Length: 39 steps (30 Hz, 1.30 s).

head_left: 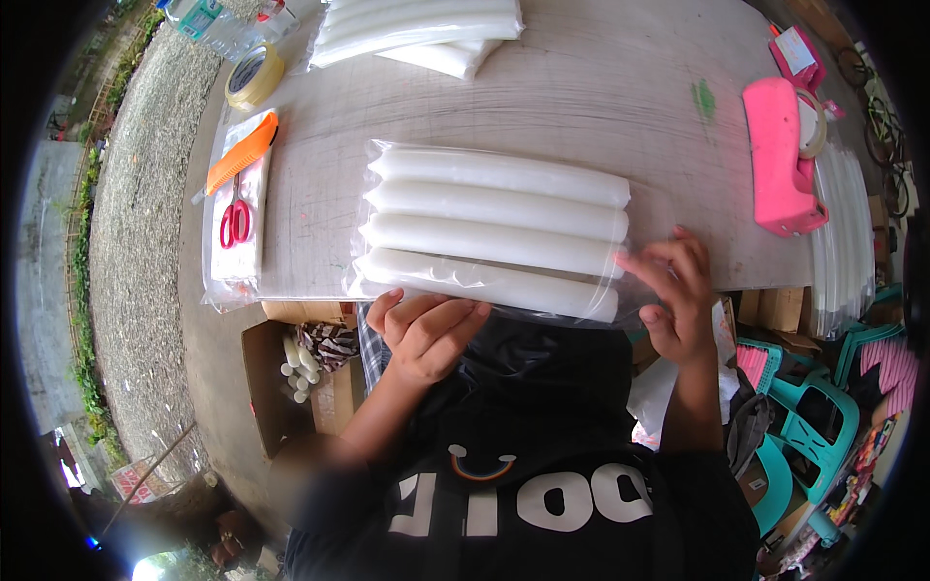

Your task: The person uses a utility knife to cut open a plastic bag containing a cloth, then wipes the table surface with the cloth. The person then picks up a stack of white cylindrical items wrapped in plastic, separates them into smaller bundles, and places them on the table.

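A clear plastic bag [494,230] lies on the wooden table [620,97], holding several long white tubes side by side. My left hand [426,334] sits at the bag's near left corner, fingers curled under its edge by the nearest tube. My right hand [678,300] pinches the bag's open right end between thumb and fingers, just past the tube tips.
A second pack of white tubes [426,34] lies at the far edge. Red-handled scissors [235,221] and an orange tool [242,153] rest on flat bags at left, near a tape roll [254,77]. A pink tape dispenser [780,169] stands at right. A cardboard box [291,373] sits below the table.
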Available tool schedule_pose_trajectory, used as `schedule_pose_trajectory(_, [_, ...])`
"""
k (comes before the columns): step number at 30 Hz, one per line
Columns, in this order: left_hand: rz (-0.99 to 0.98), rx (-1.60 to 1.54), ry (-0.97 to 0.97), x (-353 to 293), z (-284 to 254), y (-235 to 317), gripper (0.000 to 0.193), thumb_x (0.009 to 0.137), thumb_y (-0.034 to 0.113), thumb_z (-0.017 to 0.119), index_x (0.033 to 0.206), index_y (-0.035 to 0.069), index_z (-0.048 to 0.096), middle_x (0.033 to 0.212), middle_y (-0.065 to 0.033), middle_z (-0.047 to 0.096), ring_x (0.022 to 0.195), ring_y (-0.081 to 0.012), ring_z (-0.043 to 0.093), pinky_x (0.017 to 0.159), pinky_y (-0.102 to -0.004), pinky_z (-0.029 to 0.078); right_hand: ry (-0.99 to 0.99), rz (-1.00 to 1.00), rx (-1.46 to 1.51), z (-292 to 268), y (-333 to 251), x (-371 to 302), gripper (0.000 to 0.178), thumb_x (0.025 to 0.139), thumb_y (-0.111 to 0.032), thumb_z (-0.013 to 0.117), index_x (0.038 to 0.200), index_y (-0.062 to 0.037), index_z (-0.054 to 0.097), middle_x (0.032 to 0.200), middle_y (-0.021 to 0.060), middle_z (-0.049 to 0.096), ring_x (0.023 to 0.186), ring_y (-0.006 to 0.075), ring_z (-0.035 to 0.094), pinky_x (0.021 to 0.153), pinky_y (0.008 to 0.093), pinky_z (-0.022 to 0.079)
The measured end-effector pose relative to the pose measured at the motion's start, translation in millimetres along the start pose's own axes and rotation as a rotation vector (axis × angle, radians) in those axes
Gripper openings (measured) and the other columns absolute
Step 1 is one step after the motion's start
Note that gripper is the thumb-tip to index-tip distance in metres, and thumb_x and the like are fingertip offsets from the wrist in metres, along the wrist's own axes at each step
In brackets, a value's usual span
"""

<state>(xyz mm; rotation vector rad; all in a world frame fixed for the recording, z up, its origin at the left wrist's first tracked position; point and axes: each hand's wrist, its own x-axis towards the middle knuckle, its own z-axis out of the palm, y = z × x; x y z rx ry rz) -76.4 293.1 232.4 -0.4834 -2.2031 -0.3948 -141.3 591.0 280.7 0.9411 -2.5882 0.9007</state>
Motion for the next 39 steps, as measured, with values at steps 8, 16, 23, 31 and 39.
schedule_pose_trajectory(8, [-0.004,0.008,0.015,-1,-1,1,0.029,0.068,0.017,0.08,0.095,0.026,0.071,0.095,0.0125,0.062,0.089,-0.0089,0.056,0.1,-0.0366,0.032,0.107,-0.009,0.024,7,3,-3,0.056,0.096,-0.057,0.044,0.117,-0.0133,0.071,0.094,0.0089,0.058,0.085,0.0273,0.054,0.101,0.0484,0.036])
schedule_pose_trajectory(16, [0.039,-0.006,0.024,3,0,2,0.03,0.067,0.008,0.078,0.094,0.019,0.071,0.09,0.0048,0.06,0.088,-0.0149,0.058,0.094,-0.0398,0.035,0.045,-0.003,-0.029,4,1,-1,0.056,0.097,-0.057,0.043,0.118,-0.0135,0.071,0.094,0.0083,0.059,0.084,0.0266,0.054,0.102,0.048,0.036])
schedule_pose_trajectory(23, [0.022,-0.006,0.006,2,-2,1,0.03,0.067,0.01,0.079,0.094,0.021,0.07,0.091,0.007,0.06,0.088,-0.013,0.057,0.096,-0.0389,0.034,0.022,-0.035,-0.031,2,3,-2,0.057,0.1,-0.055,0.036,0.119,-0.0151,0.071,0.093,0.0096,0.059,0.085,0.0262,0.054,0.099,0.0471,0.037])
schedule_pose_trajectory(31, [0.009,0.012,0.016,0,0,1,0.028,0.07,0.018,0.079,0.095,0.025,0.071,0.094,0.0118,0.062,0.089,-0.0085,0.056,0.1,-0.0367,0.032,-0.065,0.007,0.148,-8,-5,-9,0.071,0.101,-0.06,0.02,0.111,-0.0162,0.075,0.099,0.0106,0.058,0.095,0.0254,0.055,0.11,0.0511,0.025])
schedule_pose_trajectory(39, [-0.004,0.008,-0.005,-3,-1,1,0.027,0.073,0.018,0.077,0.099,0.025,0.072,0.097,0.0107,0.062,0.092,-0.0083,0.056,0.102,-0.0382,0.031,-0.043,0.035,0.025,-1,-13,-13,0.071,0.101,-0.059,0.02,0.111,-0.0163,0.076,0.097,0.0106,0.057,0.098,0.0249,0.056,0.113,0.0543,0.019])
